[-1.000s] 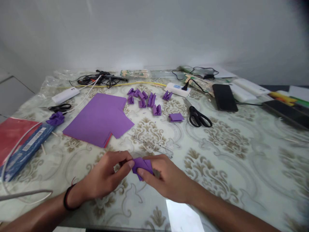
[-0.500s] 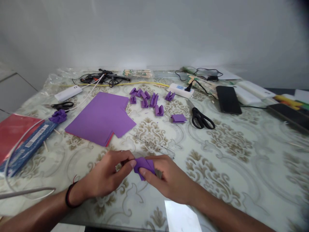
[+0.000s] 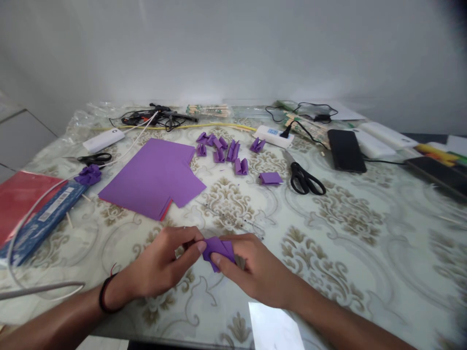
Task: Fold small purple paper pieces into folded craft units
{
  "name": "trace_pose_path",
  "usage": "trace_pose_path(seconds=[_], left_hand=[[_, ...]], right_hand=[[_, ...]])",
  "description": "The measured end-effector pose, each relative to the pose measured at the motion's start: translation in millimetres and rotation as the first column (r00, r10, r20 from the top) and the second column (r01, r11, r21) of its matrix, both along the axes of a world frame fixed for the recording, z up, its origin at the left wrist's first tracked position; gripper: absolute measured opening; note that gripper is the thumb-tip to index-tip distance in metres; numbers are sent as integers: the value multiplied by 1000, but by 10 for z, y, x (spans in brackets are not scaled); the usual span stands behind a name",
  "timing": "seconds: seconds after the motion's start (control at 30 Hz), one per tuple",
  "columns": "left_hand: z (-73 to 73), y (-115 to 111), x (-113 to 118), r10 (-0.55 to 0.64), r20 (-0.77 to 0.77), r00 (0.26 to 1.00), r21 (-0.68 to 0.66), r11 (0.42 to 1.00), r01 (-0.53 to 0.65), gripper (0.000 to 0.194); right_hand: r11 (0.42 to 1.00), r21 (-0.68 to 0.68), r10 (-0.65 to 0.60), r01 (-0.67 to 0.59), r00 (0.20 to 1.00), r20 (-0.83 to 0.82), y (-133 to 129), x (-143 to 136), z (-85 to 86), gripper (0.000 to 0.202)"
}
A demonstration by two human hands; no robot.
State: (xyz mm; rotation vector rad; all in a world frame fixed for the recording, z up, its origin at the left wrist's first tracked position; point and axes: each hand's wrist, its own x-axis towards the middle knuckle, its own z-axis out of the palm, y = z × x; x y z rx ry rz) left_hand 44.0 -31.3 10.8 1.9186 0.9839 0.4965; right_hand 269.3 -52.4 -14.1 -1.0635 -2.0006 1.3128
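Observation:
A small folded piece of purple paper (image 3: pixel 218 247) is held between both hands above the near part of the table. My left hand (image 3: pixel 168 262) pinches its left corner between thumb and forefinger. My right hand (image 3: pixel 255 270) grips its right side, thumb flat on the front and fingers behind. Beyond the hands lie several folded purple paper pieces (image 3: pixel 241 166), and a flat folded one (image 3: pixel 270 178) rests apart from them, nearer the scissors. Purple paper sheets (image 3: pixel 146 175) are stacked to the left, with a red edge showing underneath.
Black-handled scissors (image 3: pixel 304 179) lie at the right, beside a black phone (image 3: pixel 346 150). A white power strip (image 3: pixel 273 136) with a plug stands behind. At the left are a red packet (image 3: pixel 29 194), a crumpled purple paper shape (image 3: pixel 88 175), more scissors (image 3: pixel 95 159) and a white cable.

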Motion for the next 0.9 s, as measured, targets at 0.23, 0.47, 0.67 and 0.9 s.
trace_pose_path(seconds=[0.23, 0.47, 0.67, 0.9], left_hand=[[-3, -3, -7, 0, -3, 1000, 1, 1000, 0, 31], [-1, -9, -11, -5, 6, 1000, 15, 1000, 5, 29], [-5, -3, -4, 0, 6, 1000, 25, 1000, 0, 29], [-9, 10, 2, 8, -4, 1000, 5, 1000, -8, 30]], right_hand=[[1000, 14, -1, 1, 1000, 7, 12, -11, 13, 35], [1000, 9, 0, 0, 1000, 0, 10, -8, 2, 34], [1000, 12, -9, 9, 1000, 6, 8, -11, 2, 36], [1000, 21, -11, 11, 1000, 4, 11, -15, -3, 36]])
